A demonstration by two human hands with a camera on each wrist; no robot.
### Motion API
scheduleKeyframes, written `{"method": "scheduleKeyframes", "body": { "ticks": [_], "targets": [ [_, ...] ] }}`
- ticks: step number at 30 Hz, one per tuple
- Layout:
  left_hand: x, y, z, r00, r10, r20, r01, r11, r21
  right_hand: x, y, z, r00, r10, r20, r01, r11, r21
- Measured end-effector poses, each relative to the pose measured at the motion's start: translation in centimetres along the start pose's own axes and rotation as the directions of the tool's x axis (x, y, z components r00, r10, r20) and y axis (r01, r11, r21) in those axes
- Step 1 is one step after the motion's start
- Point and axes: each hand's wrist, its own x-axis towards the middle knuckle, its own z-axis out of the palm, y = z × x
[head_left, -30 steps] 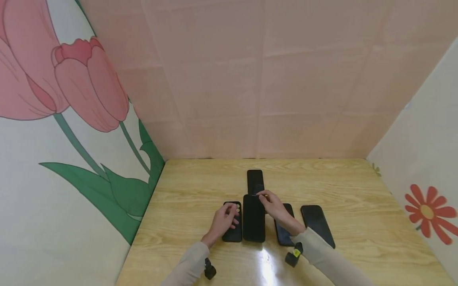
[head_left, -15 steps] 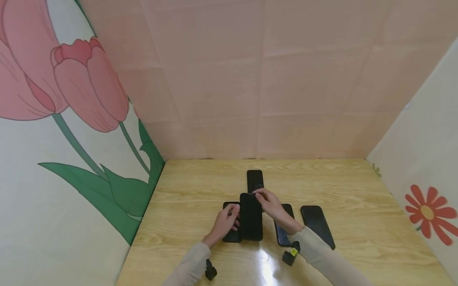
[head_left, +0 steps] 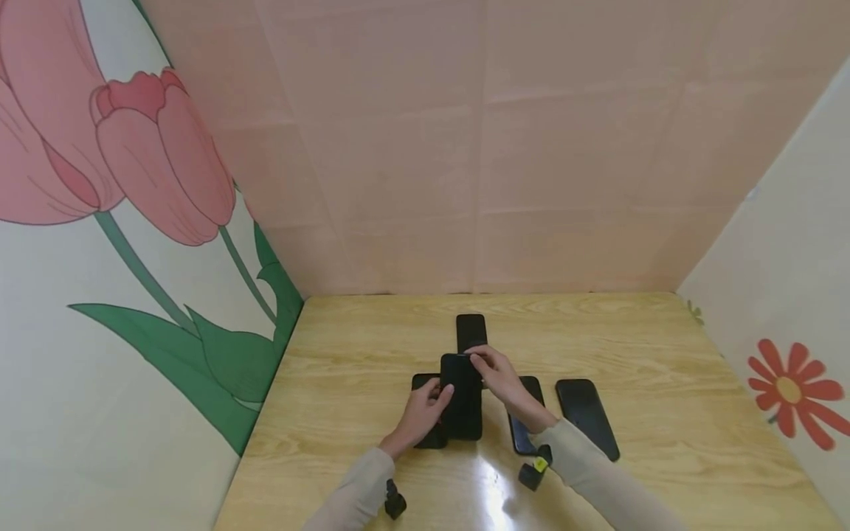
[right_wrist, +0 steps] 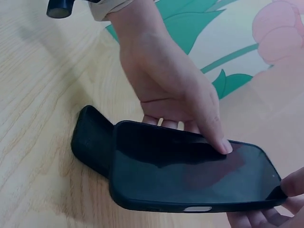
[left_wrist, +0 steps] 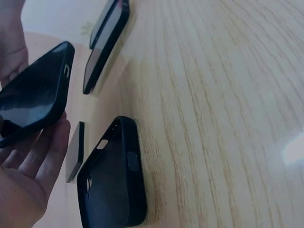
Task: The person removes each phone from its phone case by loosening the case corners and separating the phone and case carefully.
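Observation:
A black phone in a black case [head_left: 462, 405] is held up off the table between both hands. My left hand [head_left: 420, 413] grips its left long edge; in the right wrist view the thumb lies on the screen and the fingers go beneath. At the far right corner, my right hand [head_left: 501, 383] pinches the phone between thumb and fingers. Dark reflections show on the glossy screen [right_wrist: 190, 166]. Below the left hand lies an empty black phone case [left_wrist: 114, 175], hollow side up, with cutouts in its wall; the held phone partly overlaps it in the head view.
Beyond the hands lies another dark phone [head_left: 471, 332]. Two more, one partly under the right forearm [head_left: 524, 435] and one farther right [head_left: 587, 417], rest on the wood-grain table [head_left: 690, 413]. A pink wall [head_left: 478, 184] borders the table's back.
The held phone has moved left and slightly away, over the empty case's edge. My left hand, earlier above that case, has taken hold of the phone's left edge. The right hand keeps its pinch.

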Motion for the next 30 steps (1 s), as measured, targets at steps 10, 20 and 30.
{"method": "scheduleKeyframes", "body": {
  "ticks": [10,20,30],
  "targets": [
    [-0.3,0.7,0.1,0.999,0.036,0.024,-0.036,0.999,0.005,0.1,0.0,0.1,1.000,-0.023,0.021,0.022,0.998,0.061],
    [-0.1,-0.5,0.9,0.997,0.080,0.012,-0.080,0.997,0.016,-0.3,0.2,0.2,0.999,-0.050,-0.019,0.050,0.998,0.022],
    [0.1,0.3,0.9,0.990,0.132,-0.044,-0.132,0.991,0.016,-0.1,0.3,0.3,0.996,0.048,-0.078,-0.042,0.995,0.086]
  ]
}}
